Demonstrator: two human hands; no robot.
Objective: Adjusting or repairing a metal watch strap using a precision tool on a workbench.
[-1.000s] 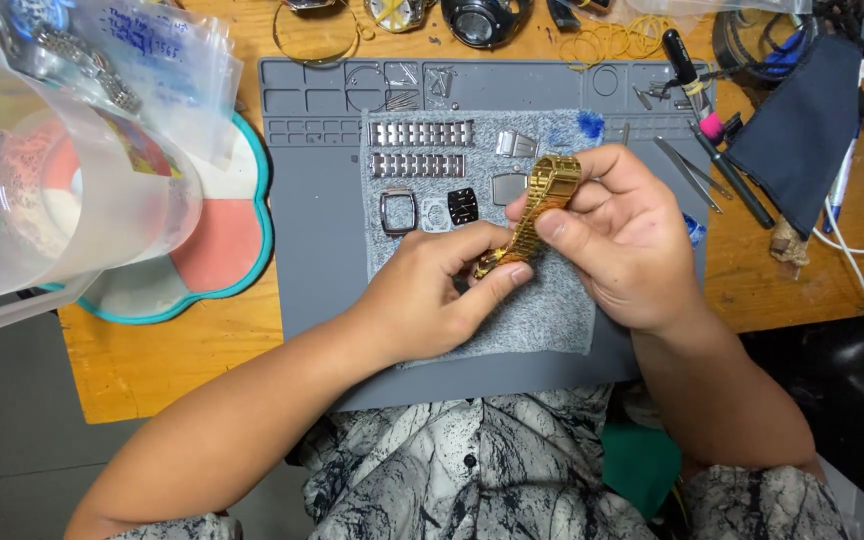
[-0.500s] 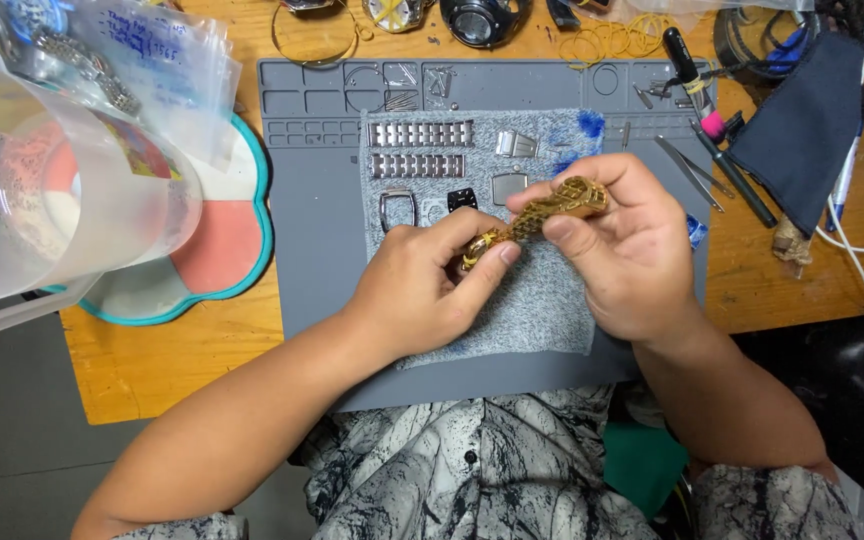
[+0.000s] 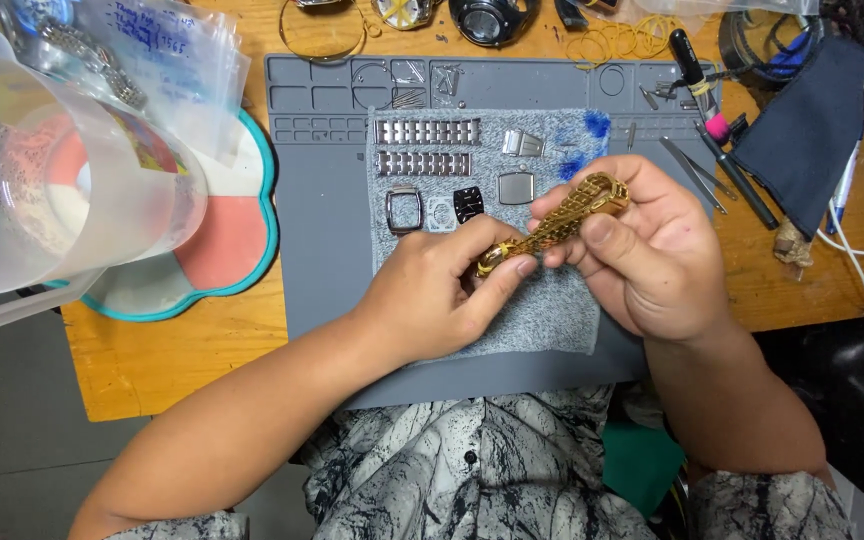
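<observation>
Wooden bench (image 3: 182,365), grey mat (image 3: 327,250), gold bracelet (image 3: 562,222)

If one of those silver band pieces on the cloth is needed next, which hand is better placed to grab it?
Probably the left hand: it pinches only the lower tip of the gold watch bracelet, below the silver band pieces. The right hand holds most of the bracelet.

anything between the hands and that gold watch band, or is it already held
Nothing visible stands between them. The left hand pinches the lower end of the gold watch band and the right hand grips its upper end, holding it above the grey cloth.
</observation>
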